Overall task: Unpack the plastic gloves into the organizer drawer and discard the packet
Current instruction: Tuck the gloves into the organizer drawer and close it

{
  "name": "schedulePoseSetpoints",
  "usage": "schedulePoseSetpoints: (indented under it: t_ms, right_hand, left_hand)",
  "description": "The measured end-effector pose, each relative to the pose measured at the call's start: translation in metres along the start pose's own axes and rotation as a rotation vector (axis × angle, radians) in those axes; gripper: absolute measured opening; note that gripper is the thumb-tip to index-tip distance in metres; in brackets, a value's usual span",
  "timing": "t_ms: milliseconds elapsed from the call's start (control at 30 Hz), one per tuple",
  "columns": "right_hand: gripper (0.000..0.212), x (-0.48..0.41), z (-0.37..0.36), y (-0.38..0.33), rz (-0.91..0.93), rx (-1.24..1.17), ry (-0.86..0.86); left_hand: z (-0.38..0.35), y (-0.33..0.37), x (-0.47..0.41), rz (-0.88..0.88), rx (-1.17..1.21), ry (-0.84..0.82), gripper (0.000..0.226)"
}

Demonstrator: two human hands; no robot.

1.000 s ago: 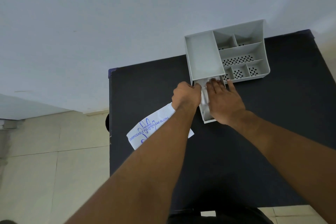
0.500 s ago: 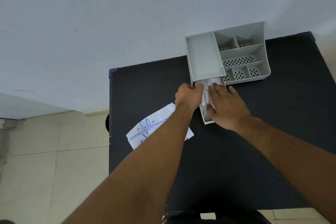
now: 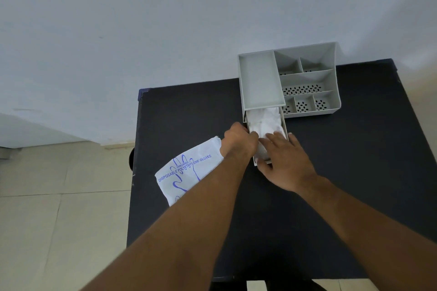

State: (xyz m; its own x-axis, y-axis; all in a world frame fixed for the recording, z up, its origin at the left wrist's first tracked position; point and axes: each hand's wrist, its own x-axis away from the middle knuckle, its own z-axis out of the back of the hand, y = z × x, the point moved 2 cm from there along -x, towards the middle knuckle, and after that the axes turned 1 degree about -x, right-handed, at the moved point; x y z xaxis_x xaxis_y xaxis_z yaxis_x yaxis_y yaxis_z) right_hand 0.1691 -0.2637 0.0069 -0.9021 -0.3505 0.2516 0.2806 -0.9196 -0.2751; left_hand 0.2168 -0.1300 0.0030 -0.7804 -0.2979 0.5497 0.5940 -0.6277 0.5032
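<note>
Hands slid back; gloves (image 3: 266,120) exposed ahead; left hand (image 3: 240,143) curled, right hand (image 3: 285,160) spread on drawer (image 3: 285,125).

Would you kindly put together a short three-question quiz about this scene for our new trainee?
1. True or false: the white printed glove packet lies inside the grey plastic organizer.
2. Where are the crumpled clear plastic gloves? A) pulled-out grey drawer B) perforated compartment C) floor
3. Which of the hands, left hand or right hand, lies nearer the packet?

Key: 1 false, it lies on the black table; 2 A; 3 left.
</note>
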Motion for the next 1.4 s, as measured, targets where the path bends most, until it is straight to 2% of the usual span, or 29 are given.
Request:
schedulePoseSetpoints:
  t_ms: [200, 333, 400, 567, 700, 967, 1100, 1267, 1400]
  right_hand:
    - [0.073, 0.009, 0.000, 0.005, 0.040, 0.045, -0.051]
    - [0.067, 0.014, 0.004, 0.011, 0.013, 0.001, 0.058]
    - [0.071, 0.018, 0.007, 0.013, -0.051, -0.051, 0.111]
    - [0.083, 0.018, 0.006, 0.017, -0.213, -0.277, 0.158]
    - [0.092, 0.012, 0.003, 0.021, -0.217, -0.270, 0.109]
    - [0.096, 0.010, -0.003, 0.024, -0.218, -0.189, 0.113]
    - [0.095, 0.003, 0.002, 0.021, -0.223, -0.101, 0.092]
    - [0.086, -0.012, 0.009, 0.022, -0.227, -0.028, 0.085]
    - [0.077, -0.014, 0.016, 0.023, -0.275, -0.083, 0.214]
  left_hand:
    - [0.002, -0.003, 0.005, -0.041, 0.122, -0.034, 0.023]
    - [0.004, -0.015, 0.012, -0.138, 0.246, -0.042, 0.031]
    - [0.002, -0.024, 0.017, -0.211, 0.258, -0.047, 0.047]
    - [-0.007, -0.044, 0.028, -0.435, 0.121, -0.094, 0.103]
    - [-0.004, -0.044, 0.027, -0.485, 0.073, -0.115, 0.121]
    - [0.015, -0.037, 0.014, -0.667, -0.395, -0.096, 0.106]
    - [0.021, -0.029, 0.007, -0.750, -0.610, 0.004, 0.087]
    - [0.023, -0.020, 0.009, -0.704, -0.646, 0.183, 0.070]
    - [0.020, -0.015, 0.010, -0.698, -0.606, 0.397, 0.072]
